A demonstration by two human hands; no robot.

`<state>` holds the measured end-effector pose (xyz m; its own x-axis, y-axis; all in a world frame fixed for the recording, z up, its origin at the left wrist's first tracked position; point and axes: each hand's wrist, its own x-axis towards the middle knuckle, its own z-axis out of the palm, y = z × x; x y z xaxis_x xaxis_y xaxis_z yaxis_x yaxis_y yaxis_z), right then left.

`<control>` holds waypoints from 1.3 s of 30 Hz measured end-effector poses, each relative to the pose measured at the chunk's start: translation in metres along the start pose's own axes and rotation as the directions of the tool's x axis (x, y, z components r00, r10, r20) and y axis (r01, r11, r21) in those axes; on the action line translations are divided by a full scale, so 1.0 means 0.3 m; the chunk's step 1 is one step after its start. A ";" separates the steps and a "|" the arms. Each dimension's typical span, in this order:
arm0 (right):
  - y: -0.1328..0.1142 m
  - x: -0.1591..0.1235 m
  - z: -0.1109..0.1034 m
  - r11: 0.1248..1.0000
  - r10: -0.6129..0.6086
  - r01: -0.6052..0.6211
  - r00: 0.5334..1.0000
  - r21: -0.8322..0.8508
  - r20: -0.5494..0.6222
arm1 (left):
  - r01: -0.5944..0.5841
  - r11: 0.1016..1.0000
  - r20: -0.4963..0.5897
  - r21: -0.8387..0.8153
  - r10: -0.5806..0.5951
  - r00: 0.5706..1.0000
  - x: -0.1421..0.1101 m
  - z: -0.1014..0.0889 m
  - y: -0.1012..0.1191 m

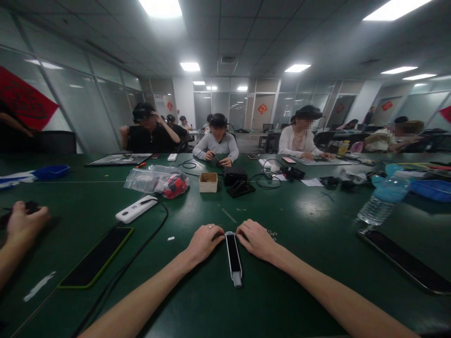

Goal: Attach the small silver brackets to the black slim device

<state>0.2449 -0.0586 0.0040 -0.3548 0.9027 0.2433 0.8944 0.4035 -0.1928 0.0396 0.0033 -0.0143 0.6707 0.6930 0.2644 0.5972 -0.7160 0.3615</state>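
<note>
On the green table lies a slim, long device point(233, 256) with a white edge, a dark face and a grey end piece pointing toward me. My left hand point(206, 243) is at its far end on the left side, fingers curled, with thumb and fingertips against the edge. Opposite it, my right hand point(257, 240) has its thumb and fingertips at the right side of the same end. The fingertips' exact grip is too small to make out. Several small rings point(272, 233) lie just beyond my right hand.
Left are a phone point(97, 258) with a green edge, a white power bank point(136, 209) with a black cable, and another person's hand point(26, 218). A small box point(208, 182) and plastic bag point(158, 180) stand ahead. Right are a water bottle point(382, 199) and dark phone point(405, 260).
</note>
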 end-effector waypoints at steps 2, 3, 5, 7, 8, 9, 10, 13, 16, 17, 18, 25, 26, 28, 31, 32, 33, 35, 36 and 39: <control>-0.005 0.001 0.004 1.000 0.006 -0.006 1.000 -0.006 -0.012 | -0.005 1.000 0.000 0.015 0.005 1.000 0.002 0.001 0.002; -0.007 0.002 0.004 1.000 0.009 -0.009 1.000 -0.007 -0.014 | -0.003 1.000 -0.002 0.023 0.003 1.000 0.003 0.001 0.002; -0.006 0.006 -0.001 1.000 0.002 -0.002 1.000 -0.012 -0.002 | 0.007 0.999 -0.008 0.033 -0.007 1.000 0.002 0.000 0.001; 0.008 0.009 -0.018 0.999 -0.027 0.028 0.999 -0.024 0.025 | 0.017 0.999 -0.012 0.031 -0.017 1.000 0.000 -0.002 0.001; 0.022 0.009 -0.032 0.998 -0.041 0.042 0.999 -0.038 0.031 | 0.019 0.999 -0.008 0.027 -0.019 1.000 -0.001 -0.003 0.001; 0.040 0.007 -0.049 0.997 -0.047 0.049 0.998 -0.056 0.030 | 0.022 1.000 -0.005 0.021 -0.022 1.000 -0.001 -0.005 0.002; 0.061 0.004 -0.068 0.996 -0.040 0.042 0.999 -0.078 0.020 | 0.026 1.000 -0.002 0.016 -0.026 1.000 -0.002 -0.006 0.002; 0.141 -0.014 -0.130 0.988 0.030 -0.029 1.000 -0.154 0.008 | 0.027 1.000 -0.006 -0.002 -0.027 1.000 -0.002 -0.007 0.002; 0.217 -0.038 -0.171 0.972 0.138 -0.113 0.984 -0.207 0.110 | 0.017 1.000 -0.016 -0.021 -0.017 1.000 -0.002 -0.003 -0.002; 0.238 -0.045 -0.176 0.968 0.174 -0.139 0.972 -0.209 0.156 | 0.012 1.000 -0.018 -0.028 -0.012 1.000 -0.002 -0.002 -0.003; 0.254 -0.052 -0.178 0.965 0.206 -0.164 0.958 -0.205 0.199 | 0.007 0.999 -0.018 -0.035 -0.008 1.000 -0.002 -0.001 -0.005; 0.267 -0.058 -0.164 0.953 0.304 -0.280 0.896 -0.120 0.324 | -0.012 0.998 -0.011 -0.054 0.012 1.000 -0.004 -0.001 -0.011; 0.262 -0.055 -0.162 0.946 0.325 -0.302 0.889 -0.119 0.323 | -0.014 0.998 -0.010 -0.054 0.013 1.000 -0.004 -0.001 -0.011; 0.256 -0.048 -0.156 0.932 0.363 -0.342 0.874 -0.120 0.323 | -0.016 0.998 -0.009 -0.054 0.015 1.000 -0.004 -0.001 -0.012; 0.257 -0.041 -0.142 0.920 0.390 -0.376 0.856 -0.111 0.340 | -0.014 0.999 -0.006 -0.049 0.014 1.000 -0.003 0.004 -0.015; 0.260 -0.041 -0.138 0.919 0.393 -0.381 0.851 -0.105 0.348 | -0.010 0.999 -0.006 -0.043 0.010 1.000 -0.003 0.007 -0.017; 0.264 -0.040 -0.133 0.918 0.393 -0.385 0.848 -0.097 0.355 | -0.006 0.999 -0.007 -0.037 0.006 1.000 -0.002 0.009 -0.019; 0.272 -0.041 -0.128 0.919 0.387 -0.384 0.848 -0.083 0.362 | -0.003 1.000 -0.012 -0.030 0.002 1.000 -0.002 0.011 -0.021; 0.275 -0.041 -0.126 0.921 0.382 -0.382 0.850 -0.077 0.361 | -0.002 1.000 -0.016 -0.030 0.002 1.000 -0.002 0.011 -0.021; 0.279 -0.046 -0.129 0.928 0.367 -0.367 0.864 -0.068 0.345 | 0.006 1.000 -0.019 -0.030 -0.006 1.000 -0.003 0.006 -0.017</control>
<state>0.3353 -0.0430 0.0213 -0.0723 0.9794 -0.1888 0.9785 0.0330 -0.2034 0.0368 0.0061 -0.0180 0.6585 0.6989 0.2792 0.5875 -0.7092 0.3897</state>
